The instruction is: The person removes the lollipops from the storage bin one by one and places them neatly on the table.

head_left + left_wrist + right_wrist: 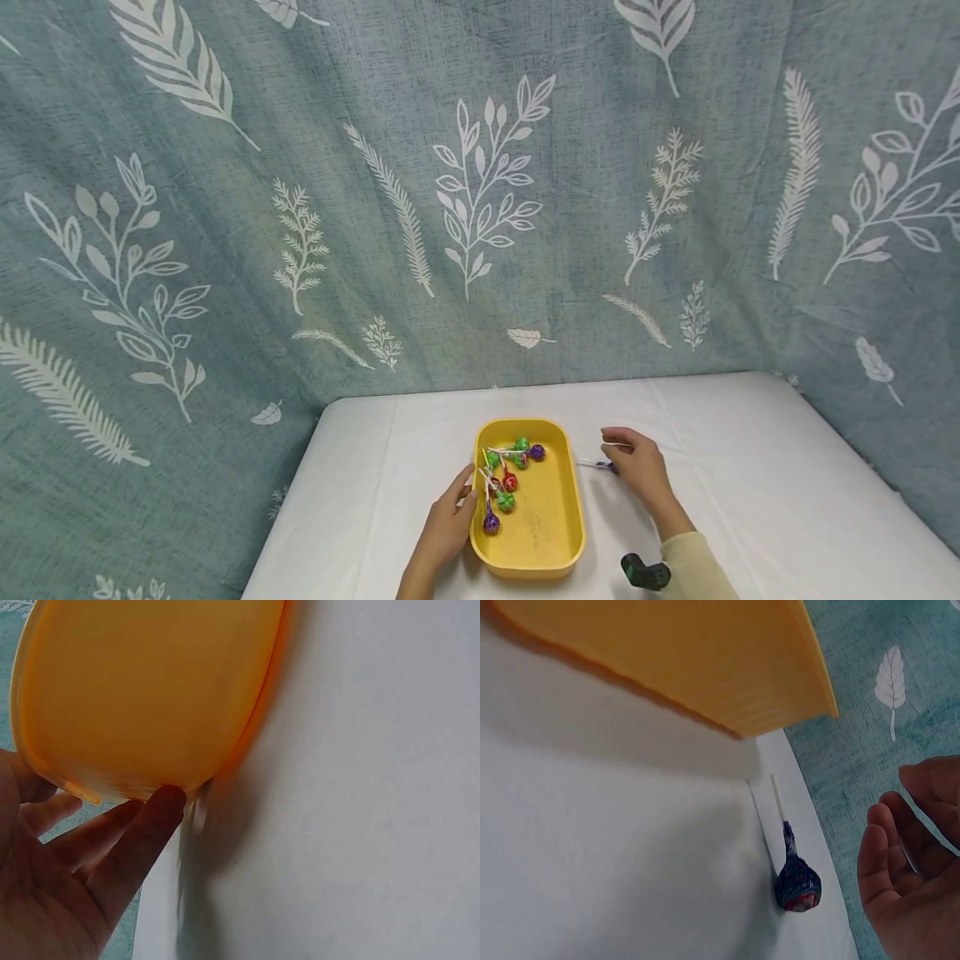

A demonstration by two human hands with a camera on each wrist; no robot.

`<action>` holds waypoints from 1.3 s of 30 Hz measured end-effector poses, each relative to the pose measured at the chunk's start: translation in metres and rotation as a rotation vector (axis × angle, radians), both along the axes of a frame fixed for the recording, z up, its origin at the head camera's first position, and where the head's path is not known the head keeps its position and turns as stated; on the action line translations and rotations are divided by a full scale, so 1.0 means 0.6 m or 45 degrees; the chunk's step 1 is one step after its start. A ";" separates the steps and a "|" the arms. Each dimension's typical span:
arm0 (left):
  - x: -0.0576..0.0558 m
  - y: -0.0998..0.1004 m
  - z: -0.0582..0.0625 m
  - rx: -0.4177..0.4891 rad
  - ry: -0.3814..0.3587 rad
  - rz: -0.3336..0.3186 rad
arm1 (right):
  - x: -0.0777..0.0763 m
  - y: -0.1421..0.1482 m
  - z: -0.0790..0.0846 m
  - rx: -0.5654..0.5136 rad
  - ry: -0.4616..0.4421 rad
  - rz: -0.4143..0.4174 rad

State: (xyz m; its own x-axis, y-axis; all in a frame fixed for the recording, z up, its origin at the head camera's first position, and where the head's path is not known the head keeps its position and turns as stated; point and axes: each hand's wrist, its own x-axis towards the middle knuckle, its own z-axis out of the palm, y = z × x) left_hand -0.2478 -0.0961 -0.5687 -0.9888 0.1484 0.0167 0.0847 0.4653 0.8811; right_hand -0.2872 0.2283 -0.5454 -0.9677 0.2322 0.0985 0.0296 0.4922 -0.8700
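Note:
A yellow tray (536, 575) stands on the white table, with several lollipops in purple, green and red wrappers lying in its left and far part. My left hand (447, 525) rests against the tray's left side, its fairly straight fingers (142, 847) touching the outer wall near the rim. Right of the tray, one purple-wrapped lollipop (799, 885) lies on the cloth, its white stick pointing toward the tray. My right hand (637, 467) is just over this lollipop in the head view, fingers loosely bent, with nothing between thumb and fingertips (874, 844).
The table is covered with a white cloth (360, 467). Behind it and along both sides hangs a blue-green curtain (525, 358) with white leaf prints. A dark device (645, 572) sits by my right sleeve.

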 end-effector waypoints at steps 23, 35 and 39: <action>-0.002 0.000 0.002 0.017 0.000 -0.006 | -0.011 -0.078 0.046 -0.195 0.017 0.118; -0.001 0.000 0.002 0.024 -0.010 -0.004 | -0.019 -0.120 0.049 -0.196 -0.007 0.181; -0.001 0.001 0.002 0.028 -0.016 -0.006 | -0.019 -0.132 0.047 -0.189 -0.022 0.206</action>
